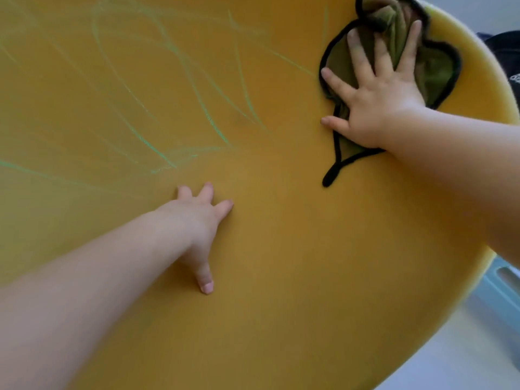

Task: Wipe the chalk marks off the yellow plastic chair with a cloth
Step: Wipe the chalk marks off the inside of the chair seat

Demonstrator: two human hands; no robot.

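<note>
The yellow plastic chair (281,277) fills almost the whole view, seen very close. Green chalk marks (157,94) run in loops and strokes across its upper left half. An olive cloth (439,71) with a black hem lies bunched near the chair's upper right rim. My right hand (377,108) presses flat on the cloth with its fingers spread and straight. Lower down, my left hand (199,220) rests flat on the bare yellow surface, fingers spread, just below the chalk marks. The lower and right parts of the surface show no chalk.
The chair's rounded rim (489,77) curves down the right side. Beyond it are a pale floor (464,347), a light blue object (503,288) and a dark item (506,54) at the right edge.
</note>
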